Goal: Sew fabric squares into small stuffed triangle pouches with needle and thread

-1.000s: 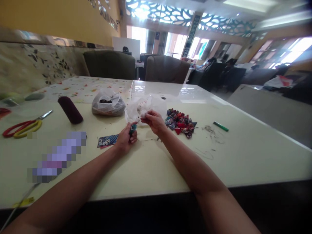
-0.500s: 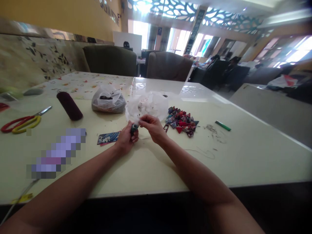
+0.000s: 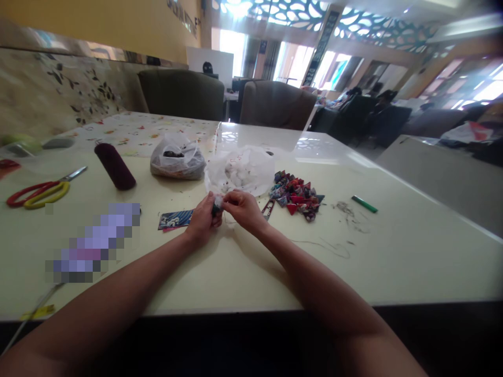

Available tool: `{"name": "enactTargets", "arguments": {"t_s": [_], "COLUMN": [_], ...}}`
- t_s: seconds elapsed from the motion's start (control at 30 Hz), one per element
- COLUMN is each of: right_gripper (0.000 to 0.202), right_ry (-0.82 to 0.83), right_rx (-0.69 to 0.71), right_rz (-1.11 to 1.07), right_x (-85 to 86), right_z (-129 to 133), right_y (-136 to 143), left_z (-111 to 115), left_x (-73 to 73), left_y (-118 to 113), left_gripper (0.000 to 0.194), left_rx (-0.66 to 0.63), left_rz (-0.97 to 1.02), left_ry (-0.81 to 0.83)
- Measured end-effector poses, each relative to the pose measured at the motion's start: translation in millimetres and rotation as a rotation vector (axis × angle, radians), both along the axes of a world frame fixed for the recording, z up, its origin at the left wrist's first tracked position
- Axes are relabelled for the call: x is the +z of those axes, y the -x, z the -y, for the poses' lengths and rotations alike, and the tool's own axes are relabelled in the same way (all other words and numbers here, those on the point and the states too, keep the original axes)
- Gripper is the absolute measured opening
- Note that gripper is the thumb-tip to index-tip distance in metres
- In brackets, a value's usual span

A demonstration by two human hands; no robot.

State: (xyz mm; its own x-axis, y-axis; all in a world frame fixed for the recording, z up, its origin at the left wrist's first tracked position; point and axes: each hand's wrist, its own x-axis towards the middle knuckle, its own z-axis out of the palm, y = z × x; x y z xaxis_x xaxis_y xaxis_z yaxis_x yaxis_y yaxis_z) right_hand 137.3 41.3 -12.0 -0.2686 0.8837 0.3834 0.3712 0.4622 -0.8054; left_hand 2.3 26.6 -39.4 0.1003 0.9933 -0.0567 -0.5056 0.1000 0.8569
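My left hand [image 3: 201, 221] is closed around a small dark green patterned fabric pouch [image 3: 216, 210]. A tuft of white stuffing [image 3: 218, 200] shows at the pouch's top. My right hand [image 3: 244, 210] pinches at the edge of this tuft, its fingertips close against the pouch. Just behind both hands lies a clear plastic bag [image 3: 257, 170] of white stuffing. By my right wrist are small thread snips [image 3: 269, 209]. Blue wave-patterned fabric strips [image 3: 173, 220] lie beside my left hand, with some pink cloth under them.
Stuffed fabric triangles [image 3: 298, 196] are heaped on the right, near loose thread [image 3: 346, 209] and a green cutter-like stick [image 3: 364, 204]. Leftward are red-and-yellow-handled scissors [image 3: 43, 195], a maroon thread cone [image 3: 115, 166], a dark-filled bag [image 3: 176, 162] and a pixelated object [image 3: 98, 241].
The white tuft has gone down from above the pouch to its opening, with my right fingers lower beside it. My left hand keeps hold of the pouch. The view has shifted slightly.
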Motion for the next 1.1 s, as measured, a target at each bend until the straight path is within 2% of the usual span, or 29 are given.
{"name": "enactTargets", "arguments": {"t_s": [0.13,0.23,0.33,0.4,0.53,0.63,0.73,0.9,1.1], "right_gripper": [0.009,0.020,0.031,0.033,0.025,0.020,0.022,0.018,0.009], "right_ry": [0.074,0.136,0.141,0.138,0.021,-0.127,-0.205,-0.221,-0.183], "right_rx": [-0.004,-0.048,-0.157,-0.187,-0.088,0.009,0.083,0.072,0.048], "right_rz": [-0.075,-0.126,-0.044,0.012,-0.022,0.007,0.092,0.074,0.045], "right_x": [-5.2,-12.2,-14.7,-12.6,-2.3,4.2,4.3,-2.9,-4.2], "right_z": [-0.5,-1.3,-1.4,-0.5,4.1,7.6,8.0,4.1,4.8], "right_y": [2.0,5.2,7.0,6.5,2.8,-0.3,-2.4,-2.5,0.7], "left_z": [2.9,7.1,10.5,10.5,5.5,1.2,-1.4,-2.2,0.4], "left_x": [-2.0,-0.4,3.1,4.6,4.3,3.9,5.0,5.8,0.0], "left_y": [1.3,3.2,4.2,3.6,1.7,3.2,6.7,9.7,8.7], "left_gripper": [0.030,0.025,0.025,0.028,0.037,0.037,0.039,0.037,0.043], "left_rx": [0.033,0.030,0.030,0.037,0.026,0.009,0.014,0.014,0.036], "left_rz": [-0.074,-0.174,-0.240,-0.211,-0.079,-0.031,0.008,0.040,-0.130], "left_ry": [-0.058,-0.146,-0.220,-0.175,-0.010,0.007,0.005,-0.001,-0.123]}}
